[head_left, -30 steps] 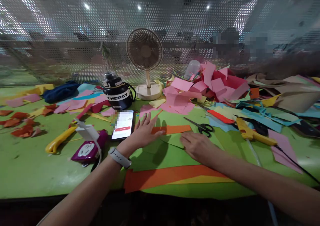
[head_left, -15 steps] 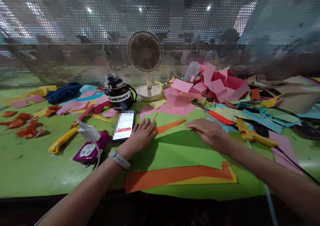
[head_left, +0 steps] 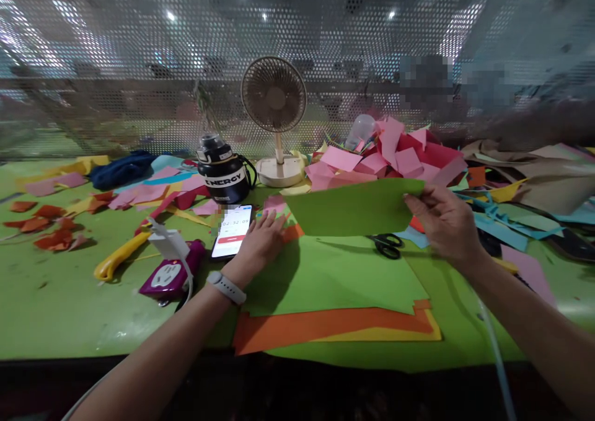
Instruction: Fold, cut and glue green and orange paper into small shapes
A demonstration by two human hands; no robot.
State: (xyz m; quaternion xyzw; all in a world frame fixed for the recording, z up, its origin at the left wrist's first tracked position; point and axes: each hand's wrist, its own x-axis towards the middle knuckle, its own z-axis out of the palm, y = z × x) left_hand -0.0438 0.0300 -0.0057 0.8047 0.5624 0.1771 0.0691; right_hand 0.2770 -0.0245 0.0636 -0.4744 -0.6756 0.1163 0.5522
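My right hand (head_left: 449,226) pinches the right end of a green sheet of paper (head_left: 348,210), which stands raised off the stack. My left hand (head_left: 263,241) lies flat with fingers stretched out, at the upper left of the stack and just right of a lit phone (head_left: 232,232). Beneath the raised sheet is another light green sheet (head_left: 344,278). Orange paper (head_left: 288,328) and yellow paper (head_left: 390,334) stick out below it. Black-handled scissors (head_left: 388,245) lie by the raised sheet's lower right, their blades partly hidden.
A small fan (head_left: 274,95) and a dark bottle (head_left: 225,176) stand at the back. Pink paper scraps (head_left: 400,154) are heaped behind the stack. On the left sit a purple power strip (head_left: 167,278) and a yellow-handled tool (head_left: 123,257). A cable (head_left: 495,346) runs beneath my right forearm.
My right hand has moved right and taken hold of the green sheet's right end, lifting it. The scissors have come into view. My left hand has stayed nearly in place.
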